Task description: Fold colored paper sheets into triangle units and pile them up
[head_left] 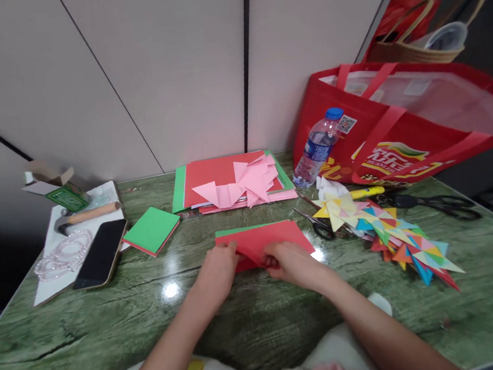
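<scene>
Red paper (273,235) lies in front of me with a strip of green paper (233,231) showing behind its far edge. At its left end, the fingers of my left hand (223,263) are closed on the paper. My right hand (286,262) pinches the near edge of the same red sheet, which lifts and bends between the hands. The fingertips are partly hidden. Beyond them, folded pink paper pieces (255,181) rest on a stack of red, green and pink sheets (202,175). A small green-topped pile of square paper (152,230) sits to the left.
At left are a phone (100,254), a beaded string (64,255), a wooden-handled tool (92,213) and a small box (66,190). At right stand a water bottle (317,149) and red bag (354,122), near scissors (320,227) and colourful folded paper (399,234).
</scene>
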A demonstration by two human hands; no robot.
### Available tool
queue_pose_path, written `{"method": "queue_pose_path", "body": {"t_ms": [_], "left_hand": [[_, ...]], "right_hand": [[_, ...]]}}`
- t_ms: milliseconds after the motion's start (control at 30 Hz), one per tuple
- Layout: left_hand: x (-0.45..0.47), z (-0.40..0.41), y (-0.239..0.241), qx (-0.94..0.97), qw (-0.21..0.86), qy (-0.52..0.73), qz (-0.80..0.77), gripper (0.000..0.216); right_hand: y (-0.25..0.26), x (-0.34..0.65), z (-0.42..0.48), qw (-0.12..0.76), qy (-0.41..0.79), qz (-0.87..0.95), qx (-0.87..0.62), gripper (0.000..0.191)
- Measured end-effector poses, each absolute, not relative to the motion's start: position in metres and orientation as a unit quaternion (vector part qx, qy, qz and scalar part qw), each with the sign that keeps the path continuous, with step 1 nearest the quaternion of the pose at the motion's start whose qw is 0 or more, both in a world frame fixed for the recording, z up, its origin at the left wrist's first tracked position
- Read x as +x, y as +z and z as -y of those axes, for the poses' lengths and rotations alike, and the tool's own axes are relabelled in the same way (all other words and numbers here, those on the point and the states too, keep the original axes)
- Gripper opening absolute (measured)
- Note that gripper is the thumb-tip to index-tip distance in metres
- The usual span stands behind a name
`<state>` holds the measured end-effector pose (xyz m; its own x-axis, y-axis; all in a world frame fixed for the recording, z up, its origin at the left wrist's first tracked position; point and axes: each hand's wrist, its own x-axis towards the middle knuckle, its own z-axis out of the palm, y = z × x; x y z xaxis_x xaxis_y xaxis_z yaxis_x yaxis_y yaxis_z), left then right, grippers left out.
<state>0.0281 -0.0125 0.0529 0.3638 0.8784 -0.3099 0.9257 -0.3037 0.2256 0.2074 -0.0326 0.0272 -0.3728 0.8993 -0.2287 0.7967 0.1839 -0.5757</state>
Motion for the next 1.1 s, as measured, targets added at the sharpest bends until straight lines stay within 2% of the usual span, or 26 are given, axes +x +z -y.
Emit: {"method": "queue_pose_path", "body": {"t_ms": [167, 233, 333, 467, 667, 867, 967, 1100], "left_hand": [[0.028, 0.008, 0.055, 0.807, 0.211, -0.09, -0.545, 0.026], [0.029, 0.01, 0.057, 0.81, 0.203, -0.101, -0.541, 0.027], [0.031, 0.012, 0.06, 0.81, 0.18, -0.109, -0.547, 0.025], [0.033, 0.014, 0.06, 0.807, 0.159, -0.116, -0.557, 0.025], [0.032, 0.014, 0.058, 0.816, 0.128, -0.119, -0.551, 0.028], [0.039, 0.025, 0.064, 0.814, 0.066, -0.14, -0.559, 0.027], [0.042, 0.036, 0.059, 0.859, 0.025, -0.14, -0.492, 0.025], [0.042, 0.045, 0.038, 0.901, 0.011, -0.134, -0.412, 0.047]], "right_hand": [[0.02, 0.201, 0.034, 0.203, 0.384, 0.748, -0.502, 0.019], [0.013, 0.198, 0.032, 0.233, 0.403, 0.732, -0.497, 0.018], [0.002, 0.196, 0.026, 0.268, 0.418, 0.7, -0.513, 0.027], [-0.007, 0.196, 0.02, 0.334, 0.516, 0.587, -0.527, 0.027], [-0.011, 0.193, 0.02, 0.361, 0.567, 0.511, -0.536, 0.032], [-0.024, 0.196, 0.015, 0.33, 0.57, 0.493, -0.568, 0.027], [-0.029, 0.196, 0.013, 0.318, 0.56, 0.503, -0.576, 0.022], [-0.032, 0.194, 0.013, 0.307, 0.536, 0.515, -0.594, 0.019]]}}
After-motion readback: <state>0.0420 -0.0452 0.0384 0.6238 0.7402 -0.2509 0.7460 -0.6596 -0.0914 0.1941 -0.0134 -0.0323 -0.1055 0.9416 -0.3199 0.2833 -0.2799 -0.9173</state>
